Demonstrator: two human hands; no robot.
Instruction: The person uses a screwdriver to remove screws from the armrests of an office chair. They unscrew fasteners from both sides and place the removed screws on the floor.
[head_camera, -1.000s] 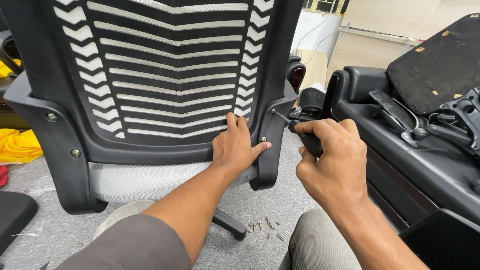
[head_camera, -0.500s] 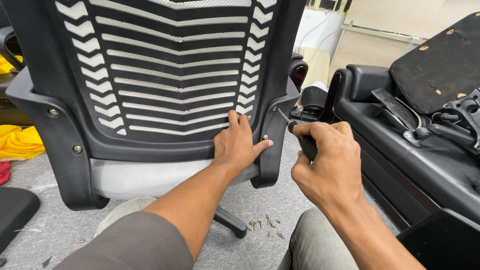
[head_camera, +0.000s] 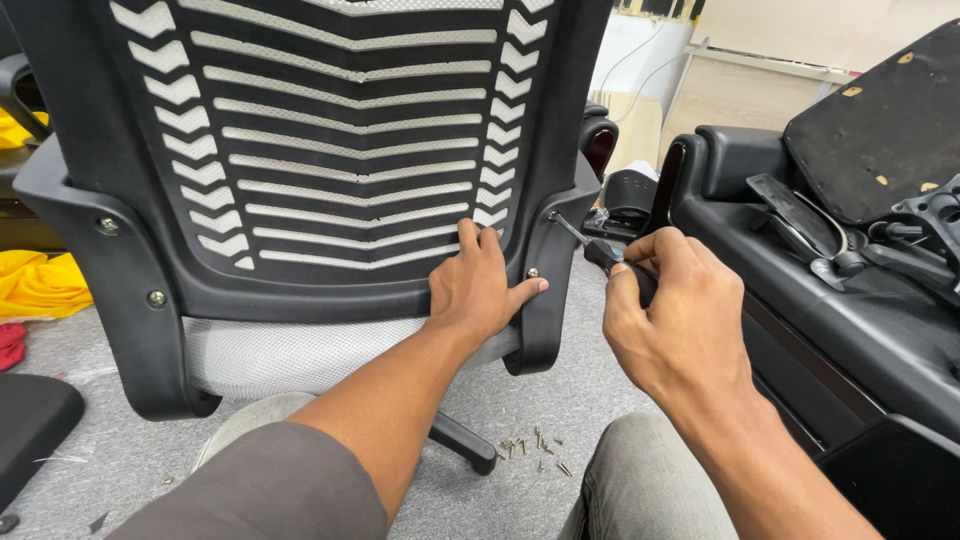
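The left hand lay flat against the chair back, thumb beside a lower screw, its grip holding nothing. The right hand gripped a screwdriver, tip at the upper screw. Loose screws lay on the floor.

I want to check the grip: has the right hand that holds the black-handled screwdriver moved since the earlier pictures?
Yes. The right hand has turned on the black-handled screwdriver, while the tip stayed at the upper screw of the black plastic chair back.
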